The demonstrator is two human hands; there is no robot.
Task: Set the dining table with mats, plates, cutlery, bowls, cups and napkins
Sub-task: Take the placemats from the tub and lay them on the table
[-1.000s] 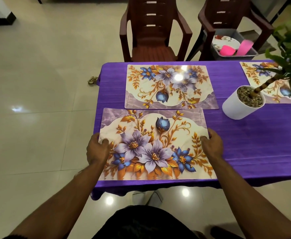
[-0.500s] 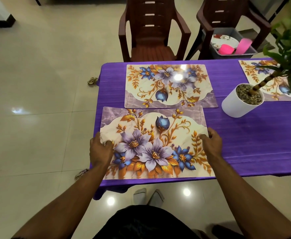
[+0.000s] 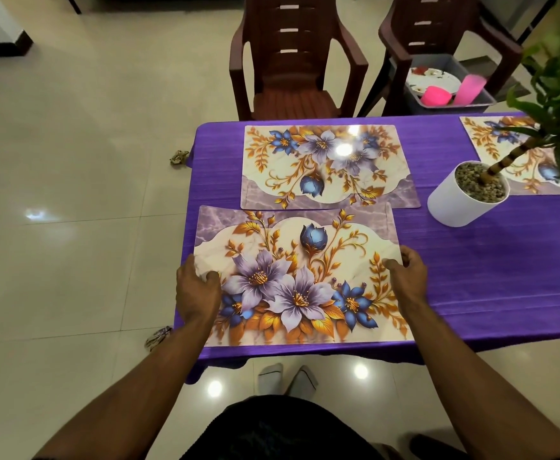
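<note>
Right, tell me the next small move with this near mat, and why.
Probably nudge the near mat a touch away from the table edge and let go. Its near edge lies almost at the table's brink, while its far edge meets the far mat. The left hand and right hand grip its two short sides, so a small square-up looks easy. Plates wait in the grey tub.

Glossy cream floor tiles (image 3: 72,161) mirror ceiling lights. Beyond the purple-clothed table (image 3: 504,277) stand two dark brown plastic chairs (image 3: 292,61), and a white potted plant (image 3: 464,194) sits on its right part.
</note>
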